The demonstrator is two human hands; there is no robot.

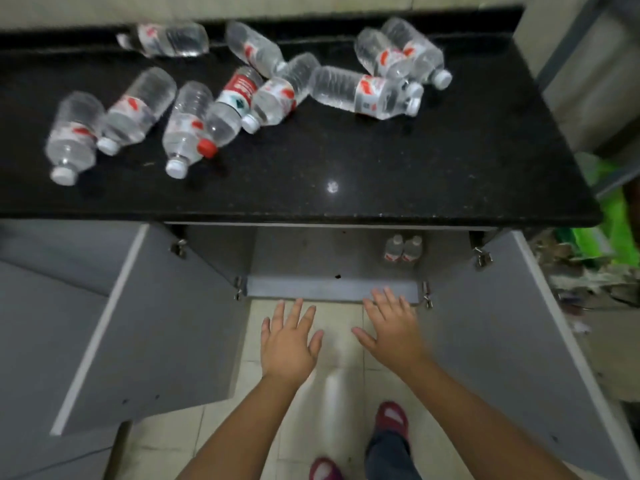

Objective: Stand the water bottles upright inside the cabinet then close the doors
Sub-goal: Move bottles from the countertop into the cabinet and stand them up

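Both my hands are empty, fingers spread and flat: my left hand [289, 344] and my right hand [391, 332] hang side by side just in front of the cabinet [332, 289], the right fingertips near its front lip. Both cabinet doors [145, 323] stand swung wide.

Two water bottles [403, 249] already stand upright, touching each other, in the cabinet's back right corner. The rest lie on their sides on the black countertop [346, 161] that caps the cabinet: a cluster above its left door, a tangle above its middle, and a few toward the back right. One red-capped bottle [227, 110] with a red label lies among the white-capped ones, wedged against a neighbour.

They look full of clear water, so I judge each to have real weight for its size. The thin ribbed plastic should give a little under a squeeze but hold its shape while sealed. Lying round on polished stone, they will likely roll if nudged, and the touching ones may shift when I lift a neighbour. I would wrap my fingers round the mid-body at the label, where the wall is straight, rather than the narrow neck. The white-capped bottle [183, 133] nearest the counter's front edge looks the easiest reach.
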